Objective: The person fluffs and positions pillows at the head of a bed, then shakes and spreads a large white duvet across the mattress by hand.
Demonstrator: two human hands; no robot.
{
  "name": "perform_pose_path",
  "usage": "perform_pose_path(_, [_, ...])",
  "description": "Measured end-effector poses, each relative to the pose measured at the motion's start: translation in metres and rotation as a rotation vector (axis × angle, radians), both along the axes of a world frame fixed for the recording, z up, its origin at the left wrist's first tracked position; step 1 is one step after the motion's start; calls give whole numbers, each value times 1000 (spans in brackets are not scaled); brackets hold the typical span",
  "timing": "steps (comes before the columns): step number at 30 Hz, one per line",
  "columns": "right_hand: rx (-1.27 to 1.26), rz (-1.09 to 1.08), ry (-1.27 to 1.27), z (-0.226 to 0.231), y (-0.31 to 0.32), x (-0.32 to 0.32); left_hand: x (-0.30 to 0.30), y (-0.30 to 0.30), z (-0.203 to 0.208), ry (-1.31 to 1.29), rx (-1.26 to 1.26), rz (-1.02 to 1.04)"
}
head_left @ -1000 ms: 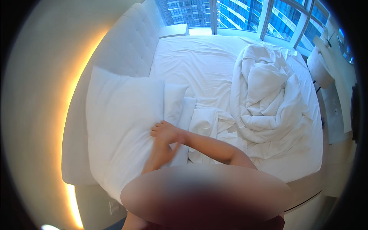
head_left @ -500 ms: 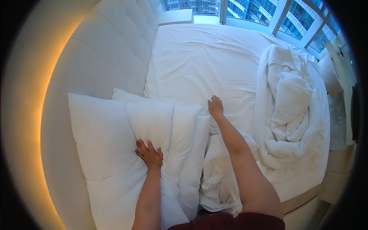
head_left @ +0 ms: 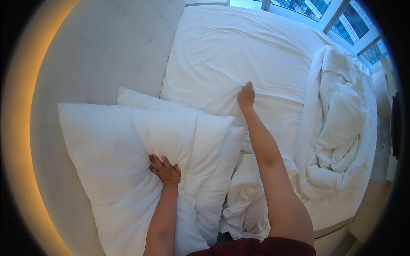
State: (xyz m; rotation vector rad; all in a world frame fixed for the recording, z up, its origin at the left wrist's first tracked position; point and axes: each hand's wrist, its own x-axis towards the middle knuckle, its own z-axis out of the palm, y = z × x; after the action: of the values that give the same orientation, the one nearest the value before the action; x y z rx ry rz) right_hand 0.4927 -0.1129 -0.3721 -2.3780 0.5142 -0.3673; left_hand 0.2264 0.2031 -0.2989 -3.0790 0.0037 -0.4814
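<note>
My left hand presses down on a plump white pillow, fingers spread and palm on the fabric, which dents and creases around it. Beneath that one, a second white pillow shows at its far edge. Farther out over the bed, my right hand is closed, knuckles up, on the white bed sheet. Creases in the sheet run together toward its fingers. The fingertips themselves are partly hidden.
A rumpled white duvet is heaped at the bed's right side. Crumpled white cloth lies between the pillows and my right forearm. A tufted headboard rises on the left, and windows stand beyond the far right corner.
My right hand has reached farther away over the bed and closed on the sheet. My left hand stays pressed on the pillow. The view has shifted.
</note>
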Motion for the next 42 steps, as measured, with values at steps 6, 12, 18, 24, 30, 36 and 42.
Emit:
perform_pose_path(6, [11,119,345,22,-12,-12,-6,-4,-1,9,2,19])
perform_pose_path(12, [-76,427,305,97,-38,-61,4,-8,3,-8,121,67])
perform_pose_path(18, [140,470,100,173,-55,-159,13,-21,21,-103,235,107])
perform_pose_path(24, [547,390,85,208,-88,-238,12,-28,33,-109,255,131])
perform_pose_path(30, [689,299,60,196,-86,-291,11,-20,27,-124,252,160])
perform_pose_path(36, [968,250,190,182,-82,-239,20,-36,33,-187,256,118])
perform_pose_path(42, [1214,253,0,174,-89,-303,10,-41,35,-233,383,148])
